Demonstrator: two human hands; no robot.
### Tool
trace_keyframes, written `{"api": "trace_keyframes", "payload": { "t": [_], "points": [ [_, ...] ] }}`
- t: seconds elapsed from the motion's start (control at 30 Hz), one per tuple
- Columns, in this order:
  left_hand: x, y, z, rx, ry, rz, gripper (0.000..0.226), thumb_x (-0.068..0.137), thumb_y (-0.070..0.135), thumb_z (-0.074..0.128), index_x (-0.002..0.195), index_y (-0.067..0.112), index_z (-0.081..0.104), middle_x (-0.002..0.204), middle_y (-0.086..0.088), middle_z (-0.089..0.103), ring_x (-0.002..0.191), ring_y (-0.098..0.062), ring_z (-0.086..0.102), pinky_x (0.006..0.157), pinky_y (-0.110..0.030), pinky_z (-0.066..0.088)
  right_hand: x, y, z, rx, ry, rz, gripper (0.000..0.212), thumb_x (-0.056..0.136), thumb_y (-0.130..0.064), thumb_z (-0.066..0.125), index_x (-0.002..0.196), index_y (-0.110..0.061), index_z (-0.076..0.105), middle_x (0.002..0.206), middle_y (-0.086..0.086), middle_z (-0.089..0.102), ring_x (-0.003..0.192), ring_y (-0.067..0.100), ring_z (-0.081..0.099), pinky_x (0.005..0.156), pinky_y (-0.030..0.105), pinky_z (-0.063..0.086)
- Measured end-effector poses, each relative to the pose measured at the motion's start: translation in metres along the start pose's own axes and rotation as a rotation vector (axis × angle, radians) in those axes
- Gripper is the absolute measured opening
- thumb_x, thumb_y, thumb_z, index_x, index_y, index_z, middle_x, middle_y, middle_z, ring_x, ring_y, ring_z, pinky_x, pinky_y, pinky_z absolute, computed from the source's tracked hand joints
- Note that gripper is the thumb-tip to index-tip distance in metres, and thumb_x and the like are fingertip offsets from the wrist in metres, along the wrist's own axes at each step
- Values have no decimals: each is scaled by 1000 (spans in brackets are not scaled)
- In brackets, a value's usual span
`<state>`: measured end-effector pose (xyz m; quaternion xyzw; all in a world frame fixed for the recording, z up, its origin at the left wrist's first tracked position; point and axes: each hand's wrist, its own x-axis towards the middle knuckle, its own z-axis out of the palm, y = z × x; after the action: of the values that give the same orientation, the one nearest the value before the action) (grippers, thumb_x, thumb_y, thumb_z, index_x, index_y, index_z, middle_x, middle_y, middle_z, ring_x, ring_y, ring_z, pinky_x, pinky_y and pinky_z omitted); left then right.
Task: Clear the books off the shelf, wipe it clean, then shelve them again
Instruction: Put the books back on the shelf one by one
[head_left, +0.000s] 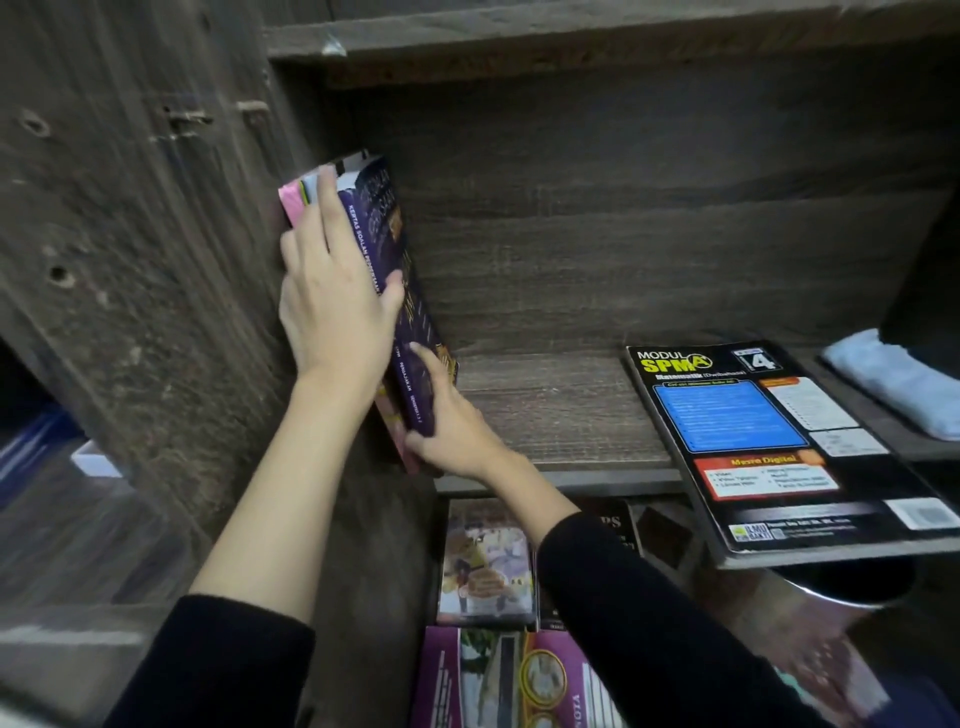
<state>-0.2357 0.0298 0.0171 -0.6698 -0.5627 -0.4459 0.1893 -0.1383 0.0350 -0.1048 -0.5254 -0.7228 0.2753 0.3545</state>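
The left hand (332, 306) presses flat-fingered on the upright books (413, 322) (purple one outermost); the right hand (452, 426) grips their lower edge.

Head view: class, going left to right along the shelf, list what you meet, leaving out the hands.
Wooden side panel → pink book → purple book → black workbook lying flat → blue cloth.
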Motion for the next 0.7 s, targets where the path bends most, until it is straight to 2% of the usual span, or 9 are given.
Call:
{"api": "trace_keyframes", "payload": {
  "t": [0.1, 0.2, 0.33, 0.43, 0.57, 0.7],
  "points": [
    [-8, 0, 0, -50, 10, -30, 86, 86, 20, 65, 150, 4, 10, 149, -14, 30, 129, -30, 34, 103, -37, 33, -5, 17, -2, -25, -156, 102, 111, 77, -10, 72, 148, -41, -6, 145, 19, 40, 122, 34, 50, 104, 40, 41],
    [-10, -1, 1, -56, 49, -26, 83, 85, 15, 63, 149, 2, 13, 146, -18, 29, 128, -32, 35, 101, -37, 36, -6, 20, 0, -32, -197, 178, 109, 80, -11, 72, 150, -38, -7, 137, 23, 48, 117, 35, 54, 104, 43, 41],
    [-8, -3, 3, -83, 79, -31, 80, 82, 11, 63, 148, -1, 18, 140, -22, 31, 124, -31, 39, 99, -33, 37, -5, 19, 2, -41, -220, 179, 109, 84, -11, 69, 148, -42, -14, 144, 23, 39, 124, 37, 48, 107, 46, 38],
    [-9, -3, 5, -70, 81, -30, 81, 85, 12, 62, 149, -2, 15, 140, -22, 31, 123, -31, 39, 99, -37, 39, -3, 20, 2, -48, -238, 177, 106, 87, -10, 65, 147, -41, -16, 151, 19, 32, 129, 36, 43, 108, 48, 36],
    [-10, -4, 7, -60, 86, -21, 80, 86, 13, 61, 149, -2, 13, 140, -22, 31, 124, -32, 37, 97, -42, 43, -1, 17, 3, -30, -223, 174, 107, 86, -6, 66, 150, -35, -15, 156, 14, 21, 140, 33, 27, 114, 45, 29],
    [-11, -5, 10, -61, 102, -22, 78, 86, 13, 59, 148, -2, 14, 140, -22, 32, 123, -31, 39, 97, -41, 43, -3, 20, 5, -19, -191, 156, 105, 87, -4, 65, 151, -33, -12, 156, 14, 21, 140, 31, 27, 113, 40, 26]
  ]
}}
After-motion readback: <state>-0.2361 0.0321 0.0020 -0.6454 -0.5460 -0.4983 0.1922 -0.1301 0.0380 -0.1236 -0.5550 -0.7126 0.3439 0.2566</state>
